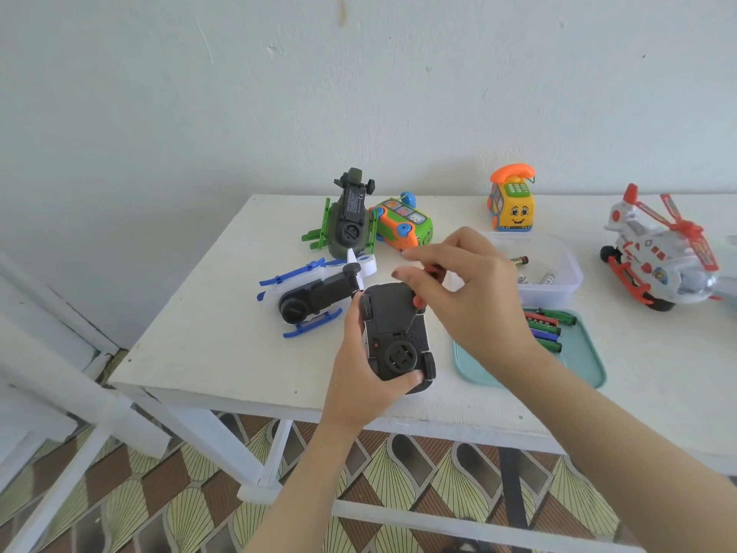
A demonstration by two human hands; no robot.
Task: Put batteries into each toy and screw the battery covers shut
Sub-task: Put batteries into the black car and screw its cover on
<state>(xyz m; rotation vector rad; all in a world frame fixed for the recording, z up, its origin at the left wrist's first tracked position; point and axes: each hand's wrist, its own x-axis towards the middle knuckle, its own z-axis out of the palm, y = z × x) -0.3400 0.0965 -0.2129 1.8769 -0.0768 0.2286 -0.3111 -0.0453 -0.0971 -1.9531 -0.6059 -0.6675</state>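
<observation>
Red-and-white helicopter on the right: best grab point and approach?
Grip the red-and-white helicopter across its fuselage, coming from the near side under the rotor. It stands upright on its wheels, and the red blades on top likely block a top-down grasp.

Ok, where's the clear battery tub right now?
Head view, right of centre: the clear tub sits between the yellow phone toy and the teal tray.

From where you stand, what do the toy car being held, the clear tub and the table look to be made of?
The toy car looks like matte black moulded plastic: crisp ribs and speaker holes. The tub seems thin clear plastic; batteries show through its wall. The table is probably white-painted wood, with uneven, slightly chipped edges.
</observation>
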